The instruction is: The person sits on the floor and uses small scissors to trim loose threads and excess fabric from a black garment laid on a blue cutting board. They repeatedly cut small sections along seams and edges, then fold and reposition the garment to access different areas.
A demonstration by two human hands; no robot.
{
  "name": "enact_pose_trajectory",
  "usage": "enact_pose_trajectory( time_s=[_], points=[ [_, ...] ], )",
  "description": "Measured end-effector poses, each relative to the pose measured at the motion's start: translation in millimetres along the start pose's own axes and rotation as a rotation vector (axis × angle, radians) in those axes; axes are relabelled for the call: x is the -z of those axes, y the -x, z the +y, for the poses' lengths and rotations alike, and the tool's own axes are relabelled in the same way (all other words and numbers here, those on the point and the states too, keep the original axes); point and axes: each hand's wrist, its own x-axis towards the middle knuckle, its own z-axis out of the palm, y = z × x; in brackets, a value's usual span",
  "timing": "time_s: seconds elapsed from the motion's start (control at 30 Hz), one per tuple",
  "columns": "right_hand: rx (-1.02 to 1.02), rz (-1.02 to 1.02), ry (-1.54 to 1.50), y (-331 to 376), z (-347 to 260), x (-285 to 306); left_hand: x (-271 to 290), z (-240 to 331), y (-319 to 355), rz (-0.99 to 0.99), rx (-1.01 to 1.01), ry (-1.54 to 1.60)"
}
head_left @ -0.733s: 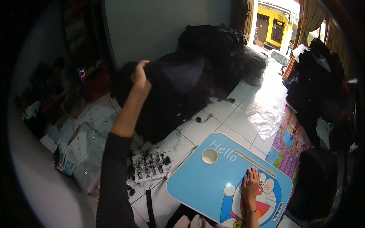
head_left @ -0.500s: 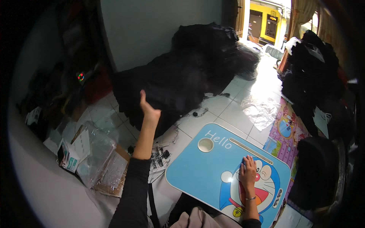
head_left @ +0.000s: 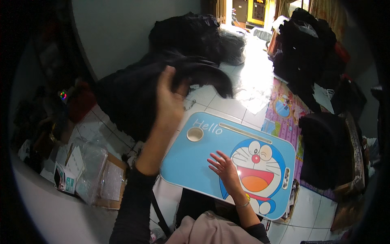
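My left hand (head_left: 170, 103) is raised at the left of the folding lap table, smeared by motion. Its fingers close on a piece of black cloth (head_left: 213, 78), which sweeps out to the right in a curve. Behind it spreads a large heap of black cloth (head_left: 122, 87) on the floor. My right hand (head_left: 224, 167) hovers over the middle of the blue lap table (head_left: 183, 162), fingers spread and nothing in them. The table top bears a cartoon cat face and has a round cup recess (head_left: 195, 134).
At the left stands a cardboard box (head_left: 113, 183) with clear plastic and papers. Black bundles (head_left: 183, 34) lie by the far wall, and another black pile (head_left: 302, 53) is at the far right. A colourful mat (head_left: 280, 110) runs along the right of the table.
My left hand has come up and nearer, pulling black cloth off the heap. My right hand has lifted from the cartoon face and moved left. The whole view has shifted.
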Motion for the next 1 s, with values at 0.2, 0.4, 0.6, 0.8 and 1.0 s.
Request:
enact_pose_trajectory(
  time_s=[0.2, 0.4, 0.6, 0.8, 1.0],
  points=[
    [0.219, 0.050, -0.709, 70.6, -19.1, 22.9, -37.4, -35.0, 227.7, -1.117, 1.179, 0.108],
    [0.047, 0.667, 0.140, 92.4, -19.6, 36.4, 113.7, -13.2, 172.8, -0.787, 0.695, -0.134],
    [0.043, 0.740, 0.375, 78.4, 0.3, 24.5, 311.5, -50.6, 62.0, 0.226, 0.628, -1.235],
    [0.047, 0.770, 0.451, 79.6, 1.8, 29.3, 347.8, -117.7, 82.5, 0.193, 1.030, -0.278],
    [-0.232, 0.538, 0.049, 43.8, -48.1, 30.3, 296.0, -105.6, 21.9, 0.278, 0.825, -0.307]
  ],
)
